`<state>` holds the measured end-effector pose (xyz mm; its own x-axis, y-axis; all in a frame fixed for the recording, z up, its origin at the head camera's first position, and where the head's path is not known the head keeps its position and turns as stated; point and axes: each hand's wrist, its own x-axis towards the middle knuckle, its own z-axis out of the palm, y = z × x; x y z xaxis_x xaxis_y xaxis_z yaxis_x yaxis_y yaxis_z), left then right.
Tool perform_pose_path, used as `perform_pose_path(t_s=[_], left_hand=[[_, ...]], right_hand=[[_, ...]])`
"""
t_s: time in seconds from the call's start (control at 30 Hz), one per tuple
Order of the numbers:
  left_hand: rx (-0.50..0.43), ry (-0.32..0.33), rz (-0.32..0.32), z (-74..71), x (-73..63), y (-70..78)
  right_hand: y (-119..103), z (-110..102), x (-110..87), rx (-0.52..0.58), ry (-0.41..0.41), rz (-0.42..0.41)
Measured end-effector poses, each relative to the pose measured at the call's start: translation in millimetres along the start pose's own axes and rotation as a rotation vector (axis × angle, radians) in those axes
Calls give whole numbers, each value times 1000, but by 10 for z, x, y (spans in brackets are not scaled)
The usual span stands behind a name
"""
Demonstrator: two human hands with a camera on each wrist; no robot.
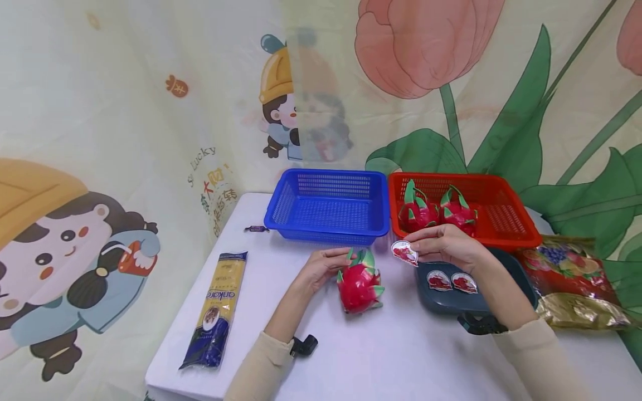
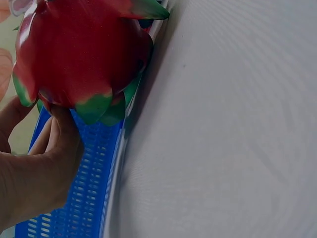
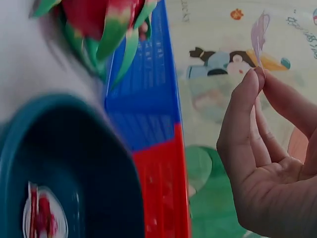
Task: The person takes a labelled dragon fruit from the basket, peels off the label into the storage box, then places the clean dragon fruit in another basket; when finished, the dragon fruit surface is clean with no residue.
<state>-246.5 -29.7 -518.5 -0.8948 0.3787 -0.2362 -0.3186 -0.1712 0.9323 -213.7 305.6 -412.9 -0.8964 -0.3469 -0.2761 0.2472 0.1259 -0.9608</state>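
Note:
My left hand [image 1: 323,270] grips a red dragon fruit [image 1: 358,287] by its green-tipped leafy end, over the white table. In the left wrist view the thumb and fingers [image 2: 62,131] pinch the fruit [image 2: 81,54] at its leaves. Between thumb and fingertips, my right hand [image 1: 448,245] pinches a round sticker [image 1: 404,253] with a dragon fruit picture. The sticker [image 3: 258,37] appears nearly edge-on in the right wrist view. Below that hand stands a dark teal tray [image 1: 431,301] with two similar stickers [image 1: 439,280] in sight; my forearm covers part of it.
Behind the fruit is a blue basket [image 1: 326,234]. Beside it, a red basket [image 1: 506,217] holds two dragon fruits [image 1: 418,214]. A pasta packet [image 1: 215,312] lies at the left, near a small purple-wrapped candy [image 1: 257,229]. A red-gold bag [image 1: 572,284] lies at the right.

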Motion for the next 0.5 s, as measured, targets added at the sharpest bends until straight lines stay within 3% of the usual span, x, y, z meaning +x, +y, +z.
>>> perform_pose_path(t_s=[0.27,0.5], left_hand=[[25,-24,-2,-18,-16,0],[12,-21,-9,-5,-3,21]], right_hand=[[136,-498,-275,-100,66,40],[254,-778,-423,-206,102,113]])
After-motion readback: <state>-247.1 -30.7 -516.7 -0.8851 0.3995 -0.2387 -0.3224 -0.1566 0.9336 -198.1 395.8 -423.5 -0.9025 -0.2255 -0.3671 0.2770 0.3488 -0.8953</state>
